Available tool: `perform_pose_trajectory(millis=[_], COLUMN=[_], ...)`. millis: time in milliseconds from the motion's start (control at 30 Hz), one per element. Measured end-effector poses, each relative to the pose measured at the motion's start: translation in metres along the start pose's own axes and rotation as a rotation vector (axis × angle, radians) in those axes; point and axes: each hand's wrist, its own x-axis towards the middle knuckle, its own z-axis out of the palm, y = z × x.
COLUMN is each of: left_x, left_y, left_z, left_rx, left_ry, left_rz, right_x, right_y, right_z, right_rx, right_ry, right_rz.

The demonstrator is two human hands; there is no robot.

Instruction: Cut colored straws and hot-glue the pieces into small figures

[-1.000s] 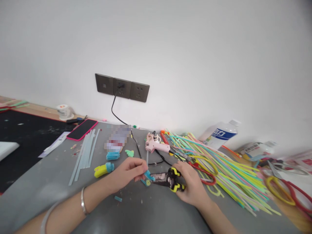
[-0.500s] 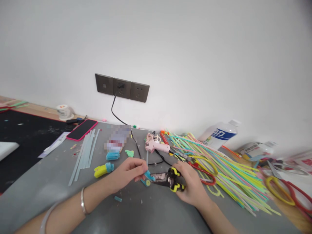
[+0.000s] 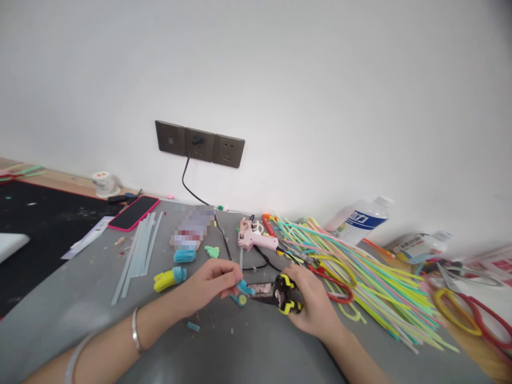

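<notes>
In my left hand (image 3: 220, 280) a small blue fuzzy piece (image 3: 245, 288) is pinched between thumb and fingers. My right hand (image 3: 314, 301) is wrapped round black and yellow pliers (image 3: 282, 294), whose jaws point left and meet or lie close against the blue piece; contact is too small to tell. Just below the jaws is a small round yellow-green piece (image 3: 242, 300) with blue beside it. A pink glue gun (image 3: 258, 240) lies behind my hands, its glue stick reaching toward my left fingers. A short blue offcut (image 3: 193, 326) rests on the grey mat (image 3: 224, 357).
Many coloured pipe cleaners (image 3: 360, 277) spread at the right, with red-yellow scissors (image 3: 334, 274) and a white bottle (image 3: 362, 218) near them. At the left are glue sticks (image 3: 138, 256), a pink-edged phone (image 3: 135, 213) and a yellow bundle (image 3: 167, 279). A black cord (image 3: 186, 184) runs to the wall socket.
</notes>
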Motion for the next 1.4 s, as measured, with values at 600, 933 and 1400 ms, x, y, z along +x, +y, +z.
perform_pose_trajectory(millis=[600, 933, 1400], left_x=[-0.0013, -0.0009, -0.0012], left_y=[0.0011, -0.0008, -0.0027], left_z=[0.0010, 0.0010, -0.0002], left_rx=[-0.033, -0.054, -0.035], left_ry=[0.022, 0.027, 0.019], left_rz=[0.004, 0.012, 0.033], right_x=[0.0020, -0.0016, -0.0051], right_y=[-0.0001, 0.0024, 0.0054], right_z=[-0.0002, 0.0016, 0.0032], right_rx=[0.022, 0.028, -0.003], right_ry=[0.008, 0.016, 0.021], right_rz=[0.010, 0.009, -0.003])
